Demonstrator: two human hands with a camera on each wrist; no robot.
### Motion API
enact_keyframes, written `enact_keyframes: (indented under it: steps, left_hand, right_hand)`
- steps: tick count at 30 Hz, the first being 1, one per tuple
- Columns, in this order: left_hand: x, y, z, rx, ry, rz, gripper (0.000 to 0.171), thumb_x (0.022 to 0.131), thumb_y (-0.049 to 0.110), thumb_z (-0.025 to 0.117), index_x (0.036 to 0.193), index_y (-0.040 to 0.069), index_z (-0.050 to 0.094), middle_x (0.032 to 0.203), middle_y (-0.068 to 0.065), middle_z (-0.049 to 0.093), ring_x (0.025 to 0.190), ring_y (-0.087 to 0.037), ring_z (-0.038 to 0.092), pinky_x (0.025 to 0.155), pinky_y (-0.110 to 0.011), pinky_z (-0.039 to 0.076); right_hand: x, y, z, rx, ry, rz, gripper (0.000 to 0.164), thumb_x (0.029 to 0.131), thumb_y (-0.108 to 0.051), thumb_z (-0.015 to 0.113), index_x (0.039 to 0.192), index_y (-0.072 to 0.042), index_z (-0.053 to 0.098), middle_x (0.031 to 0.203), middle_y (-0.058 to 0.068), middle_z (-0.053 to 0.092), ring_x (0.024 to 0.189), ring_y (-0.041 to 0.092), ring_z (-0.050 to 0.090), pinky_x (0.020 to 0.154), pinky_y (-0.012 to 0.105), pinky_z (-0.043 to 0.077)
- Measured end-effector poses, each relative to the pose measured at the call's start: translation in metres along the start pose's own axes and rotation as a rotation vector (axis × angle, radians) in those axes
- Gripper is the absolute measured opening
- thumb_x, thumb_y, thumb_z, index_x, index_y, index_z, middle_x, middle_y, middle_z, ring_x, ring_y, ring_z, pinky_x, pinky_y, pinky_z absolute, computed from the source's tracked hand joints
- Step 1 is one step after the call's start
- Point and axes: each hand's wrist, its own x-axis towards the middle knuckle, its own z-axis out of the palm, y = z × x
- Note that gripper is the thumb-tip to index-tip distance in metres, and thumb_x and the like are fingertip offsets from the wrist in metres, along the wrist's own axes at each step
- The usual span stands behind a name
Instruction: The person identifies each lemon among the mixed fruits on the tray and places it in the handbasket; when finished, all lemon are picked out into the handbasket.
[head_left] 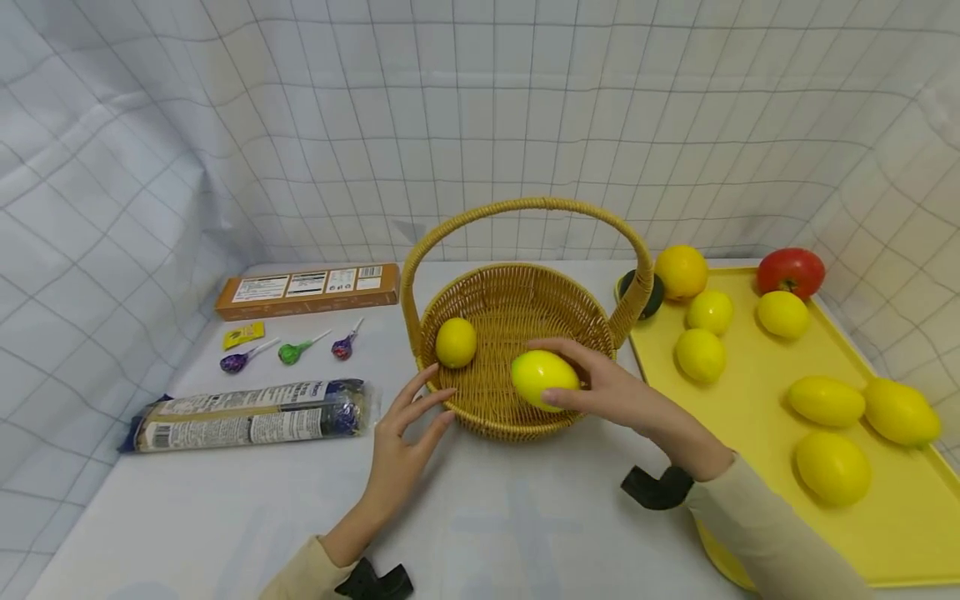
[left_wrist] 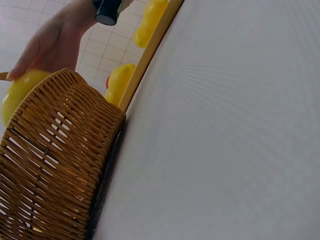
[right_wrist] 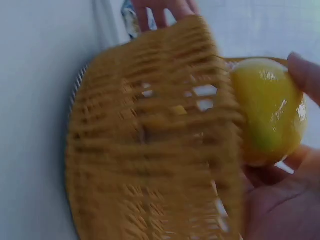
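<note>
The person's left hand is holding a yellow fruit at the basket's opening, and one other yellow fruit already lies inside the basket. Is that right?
Not quite: the head view shows that the right hand is holding the yellow fruit at the opening of the basket. One other yellow fruit does already lie inside.

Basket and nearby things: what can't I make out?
Head: dark fruit, partly hidden by the handle.
Head: long packet's fine print, too small.
Left wrist: basket, cut off by the left and bottom edges.
Right wrist: left hand, cut off by the top edge; weave, blurred.
</note>
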Motion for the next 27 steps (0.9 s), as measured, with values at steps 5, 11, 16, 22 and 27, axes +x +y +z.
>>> enact_keyframes:
  steps: [5, 11, 16, 22, 27]
  left_hand:
    - [0.003, 0.018, 0.000, 0.011, 0.000, -0.007, 0.030, 0.078, -0.015, 0.066, 0.107, -0.008, 0.066, 0.131, -0.026, 0.047, 0.125, -0.039, 0.039, 0.103, -0.024, 0.032]
    - [0.004, 0.026, -0.002, 0.011, -0.015, -0.063, 0.027, 0.081, -0.012, 0.066, 0.107, -0.007, 0.066, 0.132, -0.025, 0.047, 0.126, -0.036, 0.039, 0.103, -0.025, 0.032]
    - [0.005, 0.025, -0.003, 0.022, 0.001, 0.001, 0.029, 0.078, -0.015, 0.066, 0.106, -0.008, 0.066, 0.130, -0.026, 0.048, 0.123, -0.040, 0.041, 0.102, -0.021, 0.032]
    - [0.005, 0.023, -0.003, 0.013, 0.007, 0.025, 0.030, 0.077, -0.017, 0.066, 0.106, -0.009, 0.066, 0.129, -0.028, 0.048, 0.122, -0.041, 0.041, 0.103, -0.025, 0.033]
    - [0.004, 0.022, -0.002, -0.002, 0.004, 0.019, 0.030, 0.078, -0.016, 0.066, 0.107, -0.010, 0.065, 0.130, -0.028, 0.047, 0.124, -0.040, 0.039, 0.104, -0.027, 0.032]
  right_hand:
    - [0.041, 0.010, 0.019, -0.066, -0.110, 0.043, 0.055, 0.090, -0.029, 0.065, 0.138, -0.013, 0.044, 0.127, 0.003, 0.049, 0.106, 0.021, 0.049, 0.088, 0.038, 0.044]
    - [0.063, 0.013, 0.034, -0.069, -0.248, 0.104, 0.053, 0.092, -0.029, 0.062, 0.139, -0.013, 0.042, 0.129, 0.004, 0.046, 0.107, 0.021, 0.047, 0.090, 0.039, 0.041]
    - [0.071, 0.011, 0.040, -0.068, -0.259, 0.155, 0.052, 0.096, -0.026, 0.054, 0.143, -0.013, 0.037, 0.135, 0.006, 0.042, 0.115, 0.023, 0.043, 0.096, 0.043, 0.036]
    - [0.063, 0.009, 0.035, -0.018, -0.160, 0.076, 0.045, 0.101, -0.016, 0.044, 0.144, -0.005, 0.036, 0.144, 0.011, 0.036, 0.133, 0.025, 0.029, 0.106, 0.045, 0.027]
    - [0.014, -0.002, 0.008, -0.001, -0.020, -0.044, 0.045, 0.100, -0.019, 0.046, 0.143, -0.007, 0.036, 0.142, 0.010, 0.040, 0.130, 0.022, 0.036, 0.103, 0.040, 0.035]
